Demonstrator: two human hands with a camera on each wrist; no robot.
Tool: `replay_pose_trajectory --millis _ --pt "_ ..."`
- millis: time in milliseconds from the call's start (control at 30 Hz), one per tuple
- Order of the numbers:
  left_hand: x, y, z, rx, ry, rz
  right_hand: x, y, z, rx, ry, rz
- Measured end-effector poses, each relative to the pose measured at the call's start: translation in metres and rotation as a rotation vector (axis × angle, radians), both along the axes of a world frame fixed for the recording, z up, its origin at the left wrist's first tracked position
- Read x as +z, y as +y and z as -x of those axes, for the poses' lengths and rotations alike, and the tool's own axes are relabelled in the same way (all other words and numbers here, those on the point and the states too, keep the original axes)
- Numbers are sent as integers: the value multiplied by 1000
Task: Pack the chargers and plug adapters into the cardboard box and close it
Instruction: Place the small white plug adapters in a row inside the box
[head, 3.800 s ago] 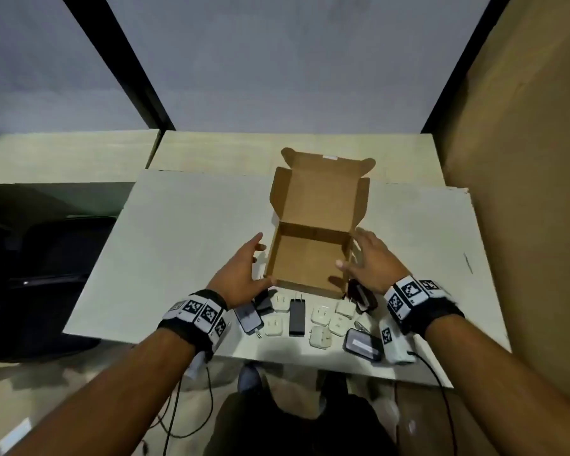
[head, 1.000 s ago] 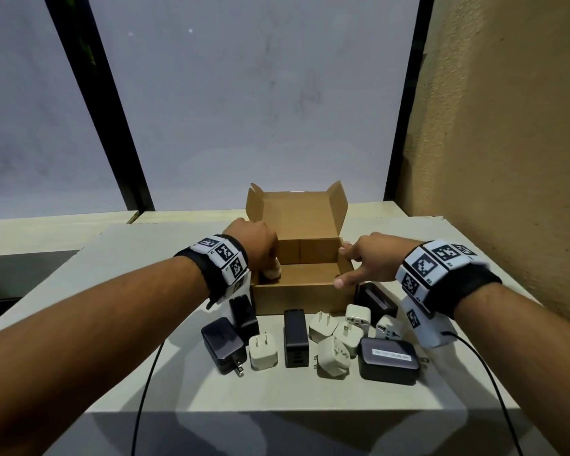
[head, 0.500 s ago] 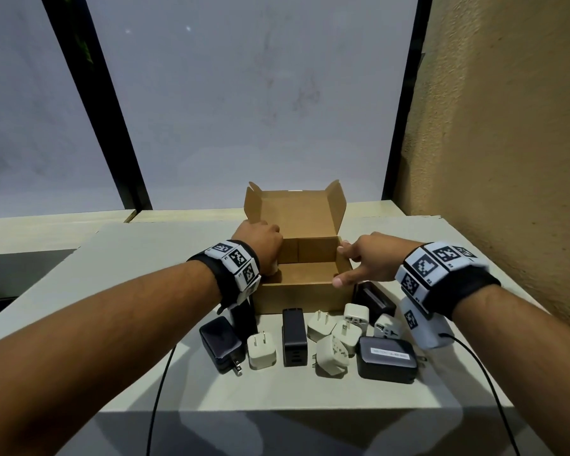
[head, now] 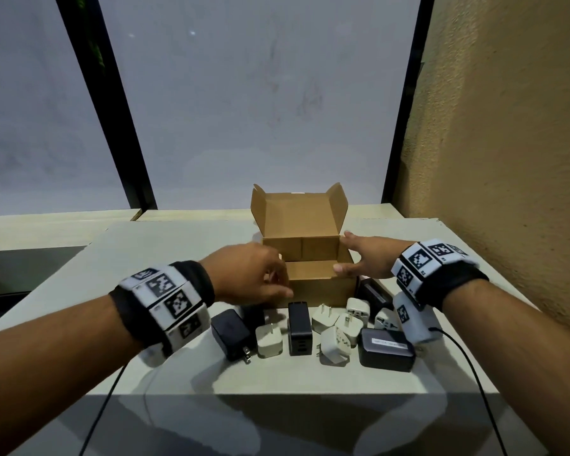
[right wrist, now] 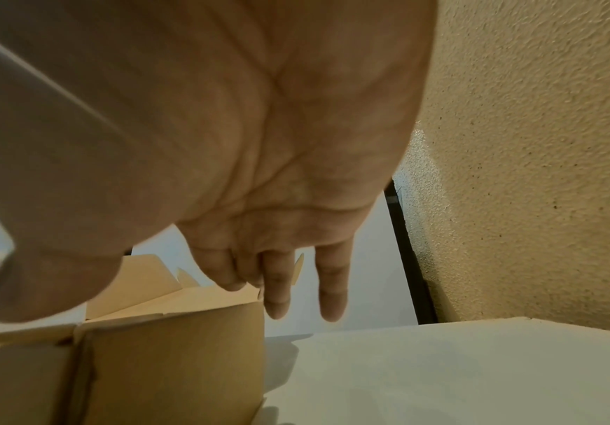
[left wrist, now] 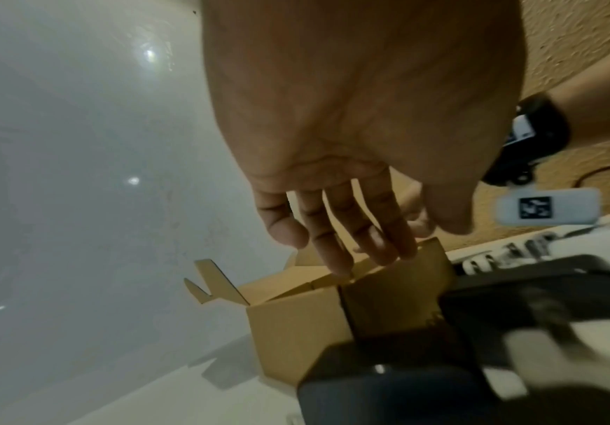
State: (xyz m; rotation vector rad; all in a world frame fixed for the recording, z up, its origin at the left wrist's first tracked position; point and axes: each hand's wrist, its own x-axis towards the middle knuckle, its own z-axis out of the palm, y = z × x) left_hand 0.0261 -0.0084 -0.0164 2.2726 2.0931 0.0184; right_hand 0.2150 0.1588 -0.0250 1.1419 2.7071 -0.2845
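Observation:
The cardboard box (head: 313, 287) stands open at mid-table with its lid upright. Its front wall hides most of the inside. My left hand (head: 277, 284) hovers at the box's front-left corner, above the chargers, fingers straight and holding nothing (left wrist: 332, 244). My right hand (head: 343, 255) rests on the box's right wall (right wrist: 172, 359) with straight fingers (right wrist: 276, 296). In front of the box lie a black charger (head: 231, 334), a white plug adapter (head: 269, 340), a black multi-port charger (head: 299, 327), several more white adapters (head: 334, 345) and a black power brick (head: 385, 348).
The pale table (head: 178, 245) ends just in front of the chargers. A rough tan wall (head: 507, 159) runs close along the right side. A window with black frames (head: 129, 143) stands behind the box. Cables hang from both wrists.
My left hand, which held a white adapter over the box's left edge a second ago, has pulled back toward me and is empty. My right hand has straightened along the right wall.

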Motion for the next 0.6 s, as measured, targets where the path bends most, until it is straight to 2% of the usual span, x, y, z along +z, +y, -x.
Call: replay_pose_trajectory --millis 100,267,400,600 --pt "-11 -21 -5 -68 49 99 1 -2 5 -33 -38 -32" --pt "-30 -38 -11 -66 195 104 1 -7 9 -67 -98 -47" --pt "-41 -45 -11 -80 185 -9 0 -8 9 -86 -60 -22" --pt "-40 -44 -13 -90 124 -55 -2 -3 6 -98 -73 -1"
